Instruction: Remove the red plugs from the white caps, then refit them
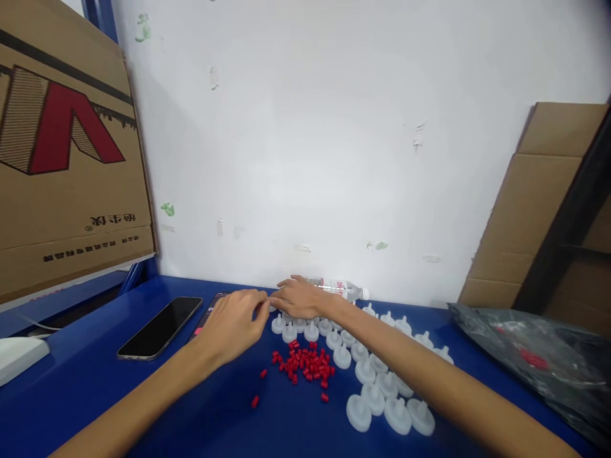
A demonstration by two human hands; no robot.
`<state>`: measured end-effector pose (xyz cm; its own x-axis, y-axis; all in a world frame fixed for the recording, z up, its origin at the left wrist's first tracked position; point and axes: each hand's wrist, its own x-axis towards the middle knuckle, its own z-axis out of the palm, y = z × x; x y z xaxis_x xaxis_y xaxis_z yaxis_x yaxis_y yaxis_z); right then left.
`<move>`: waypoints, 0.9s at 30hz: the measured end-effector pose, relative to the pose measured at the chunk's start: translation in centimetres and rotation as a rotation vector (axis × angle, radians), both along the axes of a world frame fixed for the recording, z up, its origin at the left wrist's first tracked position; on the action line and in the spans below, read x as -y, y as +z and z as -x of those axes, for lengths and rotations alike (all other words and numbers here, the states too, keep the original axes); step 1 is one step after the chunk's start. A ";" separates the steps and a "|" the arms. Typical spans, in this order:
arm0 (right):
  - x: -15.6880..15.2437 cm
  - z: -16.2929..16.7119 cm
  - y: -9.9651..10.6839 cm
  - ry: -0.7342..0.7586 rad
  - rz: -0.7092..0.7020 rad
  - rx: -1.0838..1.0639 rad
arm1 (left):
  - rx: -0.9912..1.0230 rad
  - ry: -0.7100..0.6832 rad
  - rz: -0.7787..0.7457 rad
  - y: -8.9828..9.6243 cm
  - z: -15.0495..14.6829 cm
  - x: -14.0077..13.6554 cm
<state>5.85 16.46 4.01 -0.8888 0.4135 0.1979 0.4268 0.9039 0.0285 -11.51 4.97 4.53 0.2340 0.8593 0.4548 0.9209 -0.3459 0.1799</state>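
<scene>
Looks like smooth, translucent plastic on the white discs [365, 372] and solid plastic on the red caps [310, 367]. Shows glossy glass on the black phone [161, 329], smooth sheen on the table [200, 407]. Reads as matt cardboard on the box [90, 191], crinkled shiny plastic on the bag [568, 366].

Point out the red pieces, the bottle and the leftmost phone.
Red pieces [311, 367], head view: middle of the pile.
Bottle [338, 288], head view: its label.
Leftmost phone [161, 327], head view: dark screen.
</scene>
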 end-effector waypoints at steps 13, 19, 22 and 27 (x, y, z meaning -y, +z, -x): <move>4.4 -1.2 4.2 0.057 -0.007 -0.274 | 0.170 0.081 -0.065 0.8 0.7 -0.1; 6.3 -2.4 4.1 0.075 0.140 -0.308 | 0.149 -0.077 -0.050 0.6 0.3 0.6; 6.5 -2.6 3.8 0.112 0.138 -0.310 | 0.241 -0.202 -0.007 0.4 0.1 0.5; 4.5 -2.8 3.1 0.144 -0.006 -0.240 | 0.515 -0.241 0.039 0.6 0.3 0.2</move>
<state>8.64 12.00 7.10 -0.8657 0.2843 0.4119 0.2889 0.9559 -0.0524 -11.82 4.74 5.14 0.1817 0.8276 0.5311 0.6066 -0.5194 0.6019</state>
